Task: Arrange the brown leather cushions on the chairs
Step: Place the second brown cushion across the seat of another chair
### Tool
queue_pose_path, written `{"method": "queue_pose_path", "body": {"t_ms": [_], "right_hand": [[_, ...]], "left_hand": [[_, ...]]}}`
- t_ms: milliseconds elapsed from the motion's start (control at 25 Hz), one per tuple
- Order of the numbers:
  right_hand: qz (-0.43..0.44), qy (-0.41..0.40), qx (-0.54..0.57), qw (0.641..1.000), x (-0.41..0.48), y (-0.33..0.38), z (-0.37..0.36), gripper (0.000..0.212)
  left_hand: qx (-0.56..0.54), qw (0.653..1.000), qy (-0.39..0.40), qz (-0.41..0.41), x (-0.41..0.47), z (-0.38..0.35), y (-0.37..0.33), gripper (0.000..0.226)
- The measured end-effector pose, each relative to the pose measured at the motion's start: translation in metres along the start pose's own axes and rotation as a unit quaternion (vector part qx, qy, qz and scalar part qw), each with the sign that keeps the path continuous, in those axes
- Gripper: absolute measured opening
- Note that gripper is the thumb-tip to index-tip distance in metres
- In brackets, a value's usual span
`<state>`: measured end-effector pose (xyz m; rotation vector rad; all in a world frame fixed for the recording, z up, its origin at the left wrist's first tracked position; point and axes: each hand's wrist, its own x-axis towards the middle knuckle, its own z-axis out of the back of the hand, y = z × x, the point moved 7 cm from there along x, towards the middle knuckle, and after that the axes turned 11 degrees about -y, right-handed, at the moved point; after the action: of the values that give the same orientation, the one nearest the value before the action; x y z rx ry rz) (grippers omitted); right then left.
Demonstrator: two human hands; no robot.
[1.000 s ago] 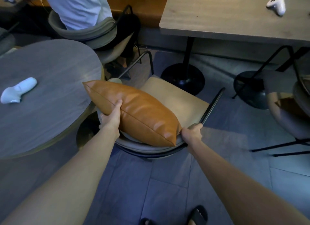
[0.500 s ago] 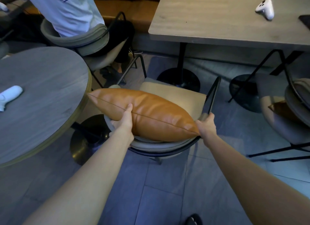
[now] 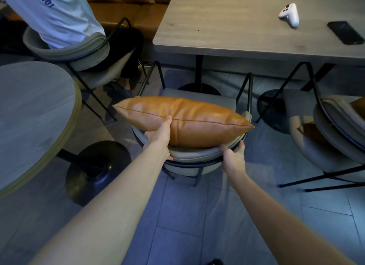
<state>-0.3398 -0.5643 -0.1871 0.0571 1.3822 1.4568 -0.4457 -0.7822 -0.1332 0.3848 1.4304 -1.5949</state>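
While my left hand [image 3: 161, 135] has the brown leather cushion [image 3: 183, 120] pinched at its near long edge, thumb up on the seam and the other fingers tucked underneath where I can't see them, my right hand [image 3: 233, 158] is wrapped over the curved backrest of the chair [image 3: 192, 156], fingers closed on the padded rim. The cushion is standing on edge along the inside of that backrest, seam facing up, and it's wide enough that both pointy corners stick out past the chair's sides. Room to move is kinda tight: the round table [image 3: 37, 114] sits close on the left with its black pedestal base [image 3: 96, 171] right by the chair's legs, and the rectangular table [image 3: 246, 25] overhangs just beyond the seat's far edge. Open tiled floor is mostly on my side and between this chair and the next chair [image 3: 335, 138] on the right. That one is cut off by the frame and has something brown on it, probably another cushion, but I can't really tell. Most of the seat here is hidden behind the cushion. A white controller [image 3: 289, 14] and a dark phone [image 3: 345, 32] lie on the rectangular table, and a seated person [image 3: 53, 13] in a white shirt is cropped at top left.
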Motion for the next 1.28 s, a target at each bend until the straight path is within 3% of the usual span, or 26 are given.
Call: {"method": "queue_pose_path", "body": {"t_ms": [160, 320, 440, 600, 720, 760, 800, 880, 920, 960, 1080, 1280], "right_hand": [[-0.025, 0.064, -0.011, 0.998, -0.005, 0.006, -0.024, 0.116], [-0.061, 0.075, 0.032, 0.995, -0.001, 0.007, -0.044, 0.106], [-0.095, 0.042, 0.073, 0.992, 0.009, 0.012, -0.053, 0.109], [-0.095, -0.037, 0.08, 0.992, 0.013, 0.019, -0.056, 0.113], [-0.061, -0.121, -0.022, 0.991, 0.004, 0.025, -0.059, 0.115], [-0.006, -0.172, -0.114, 0.978, 0.0, 0.03, -0.057, 0.109], [0.091, -0.242, -0.208, 0.943, -0.007, 0.042, -0.055, 0.093], [0.355, -0.313, -0.332, 0.816, -0.037, 0.071, -0.064, 0.039], [0.447, -0.286, -0.363, 0.766, -0.051, 0.078, -0.079, 0.022], [0.489, -0.223, -0.39, 0.748, -0.054, 0.076, -0.097, 0.027], [0.429, -0.026, -0.46, 0.777, -0.052, 0.063, -0.154, 0.035], [0.472, -0.08, -0.488, 0.73, -0.065, 0.07, -0.198, 0.024]], "left_hand": [[-0.005, 0.999, 0.033, -0.015, -0.003, -0.027, -0.014, 0.097], [-0.025, 0.998, 0.063, 0.01, -0.005, -0.043, -0.019, 0.088], [-0.05, 0.997, 0.053, 0.003, 0.005, -0.041, -0.02, 0.099], [-0.064, 0.992, 0.032, -0.107, 0.038, -0.016, -0.051, 0.124], [-0.034, 0.993, 0.084, -0.07, 0.065, -0.005, -0.073, 0.133], [-0.021, 0.993, 0.102, -0.061, 0.071, -0.002, -0.081, 0.129], [-0.007, 0.991, 0.122, -0.055, 0.077, 0.0, -0.087, 0.121], [0.01, 0.987, 0.154, -0.044, 0.08, -0.001, -0.091, 0.107], [0.014, 0.986, 0.164, -0.039, 0.083, -0.002, -0.093, 0.104], [0.014, 0.985, 0.171, -0.035, 0.085, -0.003, -0.095, 0.103], [0.017, 0.982, 0.18, -0.045, 0.094, -0.005, -0.101, 0.097], [0.011, 0.98, 0.194, -0.05, 0.103, -0.004, -0.101, 0.078]]}}
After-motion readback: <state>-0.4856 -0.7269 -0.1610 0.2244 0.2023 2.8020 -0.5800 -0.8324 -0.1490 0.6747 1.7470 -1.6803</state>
